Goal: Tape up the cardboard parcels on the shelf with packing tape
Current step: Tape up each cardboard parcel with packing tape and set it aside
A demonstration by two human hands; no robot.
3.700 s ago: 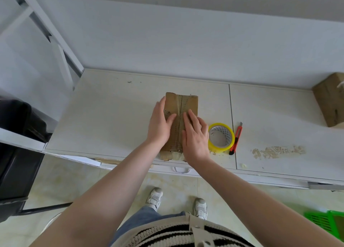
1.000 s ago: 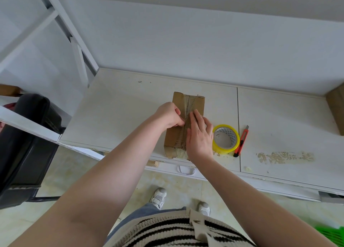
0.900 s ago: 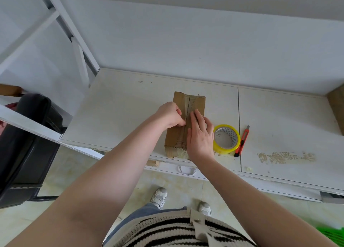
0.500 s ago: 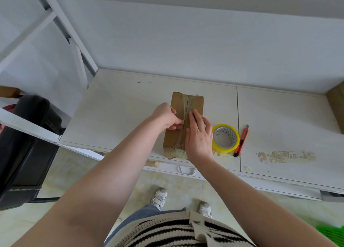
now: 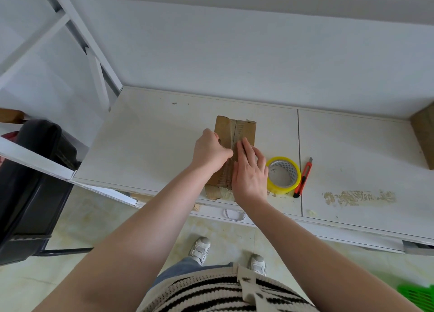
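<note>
Head view: your left hand (image 5: 209, 151) sits on the left half of the cardboard parcel (image 5: 234, 147), its fingers (image 5: 226, 152) curled in with the tips pushed against the centre seam. They look like they are pressing or pinching at the tape strip there, but you cannot tell from here whether they actually hold anything. Your right hand (image 5: 249, 170) lies flat on the right half, fingers (image 5: 246, 148) straight and close together, their tips just beside the left hand's fingertips on the seam. That flat hand probably pins the flap down and steadies the parcel while the other works the strip.

The parcel lies lengthwise on the shelf (image 5: 150, 142), its far end beyond both sets of fingertips, its near end under your right wrist at the shelf's front edge. A glossy band runs along the seam ahead of your fingers, so the top seam looks already taped and is now being rubbed down.

The yellow tape roll (image 5: 283, 173) lies flat just right of your right hand, with the red utility knife (image 5: 304, 179) right beside it, both apparently kept within easy reach. Another cardboard box (image 5: 424, 135) stands well apart at the far right.
</note>
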